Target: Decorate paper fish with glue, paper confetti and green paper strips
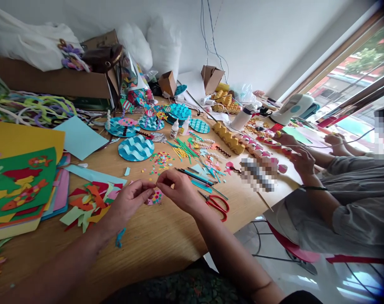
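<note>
Under the fingertips: dotted cutout (pixel 156 197), partly hidden; contact cannot be told.
Left hand (pixel 132 200): fingers curled narrow; contents cannot be told.
Right hand (pixel 177 191): thumb and forefinger narrow; contents unclear.
Scissors (pixel 217 204): right of the fingers, on the table (pixel 179 232).

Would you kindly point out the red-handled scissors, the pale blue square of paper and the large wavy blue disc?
Scissors (pixel 210 198): head view, where handles and blades meet.
Pale blue paper (pixel 81 137): head view, middle of the sheet.
Wavy blue disc (pixel 136 148): head view, middle of its face.
</note>
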`<state>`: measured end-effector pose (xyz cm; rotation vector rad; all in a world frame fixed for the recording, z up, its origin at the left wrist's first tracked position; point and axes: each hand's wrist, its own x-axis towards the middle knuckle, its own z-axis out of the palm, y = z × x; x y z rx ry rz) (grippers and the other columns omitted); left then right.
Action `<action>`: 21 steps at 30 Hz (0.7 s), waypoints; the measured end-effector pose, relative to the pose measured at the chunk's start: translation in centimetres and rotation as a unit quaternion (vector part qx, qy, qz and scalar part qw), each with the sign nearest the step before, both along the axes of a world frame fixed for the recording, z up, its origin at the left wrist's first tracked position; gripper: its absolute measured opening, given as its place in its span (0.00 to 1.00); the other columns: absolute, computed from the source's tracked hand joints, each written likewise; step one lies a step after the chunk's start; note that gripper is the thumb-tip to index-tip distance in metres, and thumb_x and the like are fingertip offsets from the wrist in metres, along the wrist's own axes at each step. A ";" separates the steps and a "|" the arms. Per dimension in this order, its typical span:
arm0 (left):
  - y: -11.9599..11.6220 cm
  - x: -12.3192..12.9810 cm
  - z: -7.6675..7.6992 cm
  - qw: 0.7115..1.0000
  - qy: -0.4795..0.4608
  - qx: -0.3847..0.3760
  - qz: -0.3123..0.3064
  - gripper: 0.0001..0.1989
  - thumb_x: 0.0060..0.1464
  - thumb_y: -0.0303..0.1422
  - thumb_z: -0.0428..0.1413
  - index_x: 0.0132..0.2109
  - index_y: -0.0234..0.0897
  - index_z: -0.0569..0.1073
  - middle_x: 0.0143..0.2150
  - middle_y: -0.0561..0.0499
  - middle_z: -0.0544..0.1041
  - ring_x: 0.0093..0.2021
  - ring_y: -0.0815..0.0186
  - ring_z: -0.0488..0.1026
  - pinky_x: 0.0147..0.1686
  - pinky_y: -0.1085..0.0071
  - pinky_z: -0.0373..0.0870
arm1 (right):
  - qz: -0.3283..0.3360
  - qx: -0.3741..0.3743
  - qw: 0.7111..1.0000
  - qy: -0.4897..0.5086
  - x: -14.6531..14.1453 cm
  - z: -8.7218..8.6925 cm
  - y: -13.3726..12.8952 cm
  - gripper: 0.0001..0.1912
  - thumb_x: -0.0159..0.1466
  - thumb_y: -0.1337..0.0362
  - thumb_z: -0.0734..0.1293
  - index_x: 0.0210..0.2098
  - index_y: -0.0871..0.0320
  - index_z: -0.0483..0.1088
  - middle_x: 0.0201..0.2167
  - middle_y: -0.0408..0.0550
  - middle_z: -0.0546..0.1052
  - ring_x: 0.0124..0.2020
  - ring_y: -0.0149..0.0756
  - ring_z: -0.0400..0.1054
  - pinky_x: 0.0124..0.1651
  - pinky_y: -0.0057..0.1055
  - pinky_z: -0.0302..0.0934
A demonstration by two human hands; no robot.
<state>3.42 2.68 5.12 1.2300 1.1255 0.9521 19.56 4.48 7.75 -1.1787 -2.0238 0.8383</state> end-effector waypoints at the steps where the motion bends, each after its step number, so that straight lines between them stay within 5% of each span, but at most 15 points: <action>1: 0.0 0.3 0.2 1.000 -0.011 -0.004 0.002 0.15 0.44 0.42 0.57 0.36 0.35 0.73 0.27 0.52 0.73 0.27 0.67 0.69 0.28 0.72 0.67 | -0.004 0.008 1.000 0.001 -0.1 -0.1 -0.2 0.04 0.57 0.70 0.62 0.26 0.60 0.66 0.23 0.40 0.68 0.24 0.24 0.60 0.28 0.20 0.53; 21: -0.6 1.5 -0.4 0.987 -0.125 -0.075 0.065 0.12 0.40 0.38 0.61 0.31 0.33 0.75 0.26 0.52 0.75 0.28 0.70 0.69 0.28 0.74 0.65 | -0.078 0.073 0.994 0.003 -0.4 -2.6 -1.5 0.07 0.60 0.67 0.61 0.30 0.58 0.71 0.30 0.47 0.75 0.32 0.29 0.68 0.37 0.24 0.60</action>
